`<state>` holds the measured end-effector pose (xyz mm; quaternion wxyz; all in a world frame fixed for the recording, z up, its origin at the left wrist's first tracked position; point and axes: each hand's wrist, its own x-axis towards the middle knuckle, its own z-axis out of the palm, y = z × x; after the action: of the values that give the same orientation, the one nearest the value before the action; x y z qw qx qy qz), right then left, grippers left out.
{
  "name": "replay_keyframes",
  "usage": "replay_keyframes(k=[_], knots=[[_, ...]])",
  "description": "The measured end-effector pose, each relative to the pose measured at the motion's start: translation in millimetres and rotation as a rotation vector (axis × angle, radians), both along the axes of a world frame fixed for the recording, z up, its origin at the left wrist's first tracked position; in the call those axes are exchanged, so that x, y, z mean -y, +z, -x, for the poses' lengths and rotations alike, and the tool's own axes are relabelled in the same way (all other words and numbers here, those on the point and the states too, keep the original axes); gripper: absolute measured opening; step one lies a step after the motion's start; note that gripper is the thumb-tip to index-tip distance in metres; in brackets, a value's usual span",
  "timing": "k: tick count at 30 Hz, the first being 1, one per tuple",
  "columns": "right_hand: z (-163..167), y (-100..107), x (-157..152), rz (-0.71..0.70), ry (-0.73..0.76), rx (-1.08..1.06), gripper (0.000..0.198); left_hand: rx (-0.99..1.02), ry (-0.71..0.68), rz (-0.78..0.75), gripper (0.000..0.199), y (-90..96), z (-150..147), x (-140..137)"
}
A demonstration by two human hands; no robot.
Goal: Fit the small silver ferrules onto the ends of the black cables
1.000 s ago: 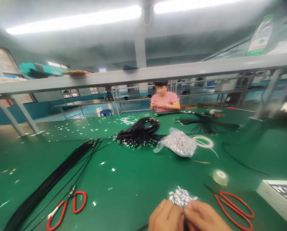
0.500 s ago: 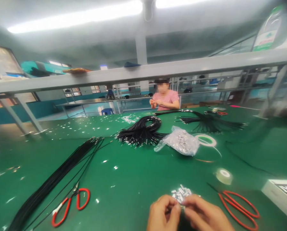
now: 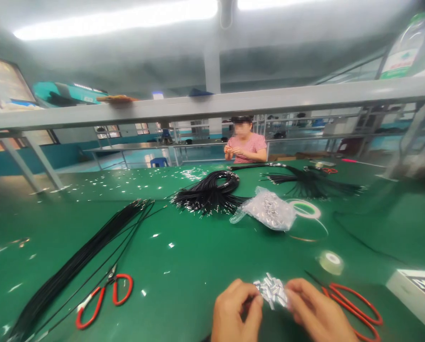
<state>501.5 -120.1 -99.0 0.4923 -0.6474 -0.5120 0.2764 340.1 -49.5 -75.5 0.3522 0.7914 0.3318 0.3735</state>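
- Resting at the near edge of the green bench (image 3: 184,266), the left hand (image 3: 233,313) and right hand (image 3: 314,316) sit just apart on either side of a small heap of silver metal sleeves (image 3: 272,289)
- Both hands have fingers curled with tips pinched together beside the heap; whether either pinches a sleeve I cannot tell
- Right of the heap, touching the right hand's edge, lie red-handled scissors (image 3: 354,306); a second red pair (image 3: 103,299) lies well left of the heap
- Left of the heap beyond that pair runs a long bundle of black cords (image 3: 80,261)
- Beyond the heap sit a tape roll (image 3: 330,261), a clear bag of sleeves (image 3: 267,209) and a coiled cord bundle (image 3: 212,192)
- Farthest from the heap, a co-worker (image 3: 246,147) sits across the bench
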Motion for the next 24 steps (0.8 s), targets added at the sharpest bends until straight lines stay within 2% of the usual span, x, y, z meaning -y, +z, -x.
replay_keyframes(k=[5, 7, 13, 21, 23, 24], knots=[[4.0, -30.0, -11.9, -0.11, -0.032, 0.6, 0.014, 0.136, -0.067, 0.283, 0.019, -3.7, -2.2, -5.6], [6.2, -39.5, -17.1, -0.13, -0.04, 0.706, 0.015, 0.192, -0.085, 0.366, 0.019, -8.0, -3.4, -7.4], [3.0, -47.3, -22.4, -0.201, -0.035, 0.776, 0.021, 0.265, -0.09, 0.507, 0.017, -12.2, -5.0, -11.5], [8.5, -47.3, -22.4, -0.256, -0.08, 0.773, 0.035, 0.273, -0.092, 0.533, 0.015, -6.8, -5.4, -9.1], [10.1, -40.3, -21.0, -0.268, -0.078, 0.701, 0.034, 0.282, -0.106, 0.536, 0.014, -6.7, -5.1, -8.8], [10.8, -34.8, -19.6, -0.257, -0.072, 0.582, 0.031, 0.289, -0.112, 0.537, 0.013, -7.1, -4.8, -9.0]])
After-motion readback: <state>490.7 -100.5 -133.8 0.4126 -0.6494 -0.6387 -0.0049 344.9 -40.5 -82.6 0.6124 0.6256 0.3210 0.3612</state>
